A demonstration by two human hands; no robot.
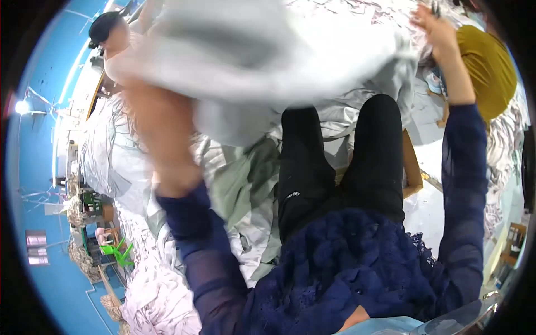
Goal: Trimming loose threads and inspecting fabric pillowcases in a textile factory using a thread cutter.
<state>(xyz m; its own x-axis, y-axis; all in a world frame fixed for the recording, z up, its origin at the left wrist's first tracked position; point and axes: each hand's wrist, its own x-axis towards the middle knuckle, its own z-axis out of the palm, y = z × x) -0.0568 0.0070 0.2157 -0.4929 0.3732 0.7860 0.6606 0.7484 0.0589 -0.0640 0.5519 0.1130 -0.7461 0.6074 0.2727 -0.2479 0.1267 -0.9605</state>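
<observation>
A large white cloth point(251, 61), smeared by motion, hangs in the air above my knees and across the top of the view. My left hand point(159, 114) is at its left edge, strongly blurred, its fingers lost in the smear and behind the fabric. To the right of the cloth, my right hand point(438, 33) is raised and apart from it. A small dark pointed tool point(435, 8) sticks up from its fingers; its exact kind is too small to make out. More white and grey-green fabric point(245, 178) lies in folds beside my left leg.
Heaps of pale cloth point(156, 290) pile up at my left; more cloth point(494, 195) lies at the right. One person point(111, 39) is at the far left, another in a mustard top point(486, 70) close on the right. A green plastic stool point(118, 252) stands far left.
</observation>
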